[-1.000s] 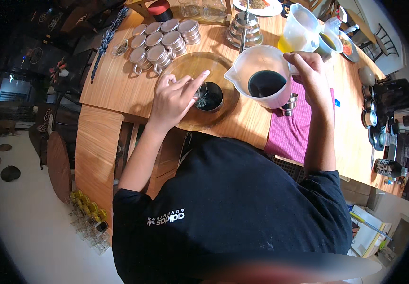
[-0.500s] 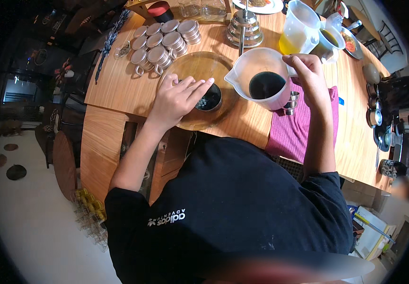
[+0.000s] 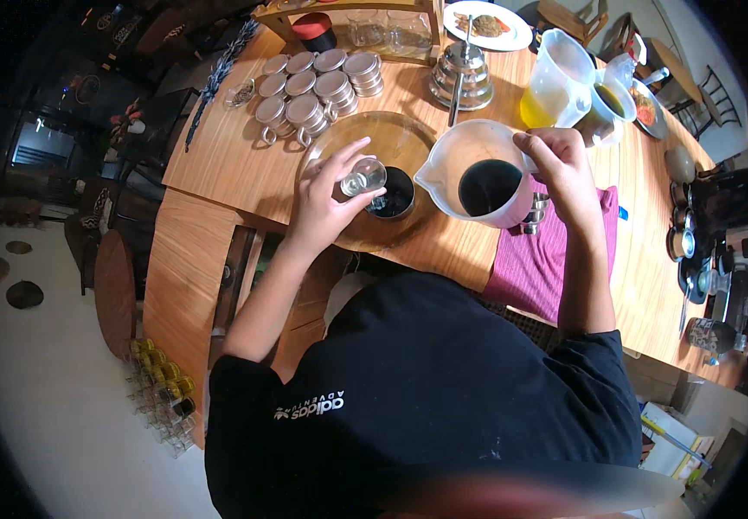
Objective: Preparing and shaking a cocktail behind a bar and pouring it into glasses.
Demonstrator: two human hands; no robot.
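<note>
In my left hand (image 3: 322,195) is a small clear glass (image 3: 363,177), gripped between thumb and fingers with its round opening facing up toward me. Just right of it, a round cup of dark contents (image 3: 398,194) stands on a round wooden tray (image 3: 352,238), partly covered by my thumb and the glass. My right hand (image 3: 560,164) is closed round the handle of a translucent plastic measuring jug (image 3: 443,169). Dark liquid (image 3: 488,187) lies in the jug, whose spout points left toward the cup. Beside the jug, a metal jigger (image 3: 536,214) rests on a purple cloth (image 3: 529,268).
Stacked lidded mugs (image 3: 313,95) stand beyond the tray. Farther right are a tiered metal stand (image 3: 462,82), a jug of yellow liquid (image 3: 555,82) and another jug (image 3: 607,108). A plate of food (image 3: 486,28) sits at the back. Small bowls (image 3: 683,216) line the right side.
My left hand has turned, bringing the small glass into sight above the tray. The jug stays in my right hand. The whole scene has shifted slightly down in the picture.
</note>
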